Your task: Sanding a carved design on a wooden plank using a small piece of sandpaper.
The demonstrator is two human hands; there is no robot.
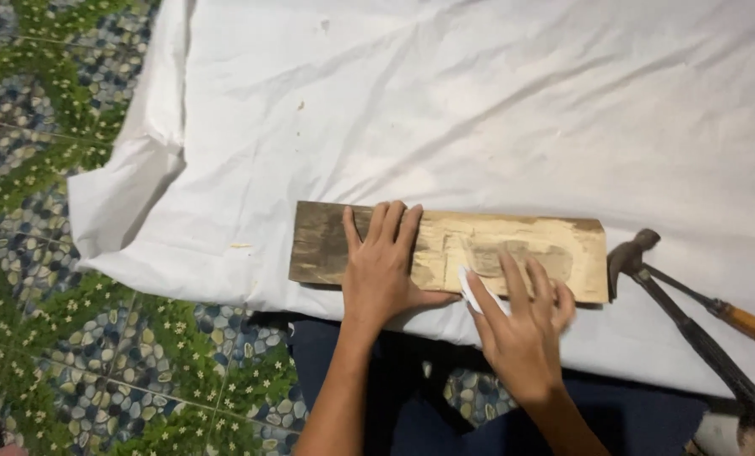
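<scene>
While the left hand lay flat with fingers spread, pinning the weathered rectangular wooden board on the near edge of the white cloth sheet, the right hand pressed a small white sheet of paper against its right half. It looked like sanding; the next stroke called for steady pressure. A dark-headed hammer lay just right.

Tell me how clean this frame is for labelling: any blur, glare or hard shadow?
Head view: even, soft light; the sheet reads bright but keeps its creases, no glare; the right hand looks slightly motion-blurred; the left hand and plank are fairly sharp; faint shadow under the plank's near edge.
</scene>
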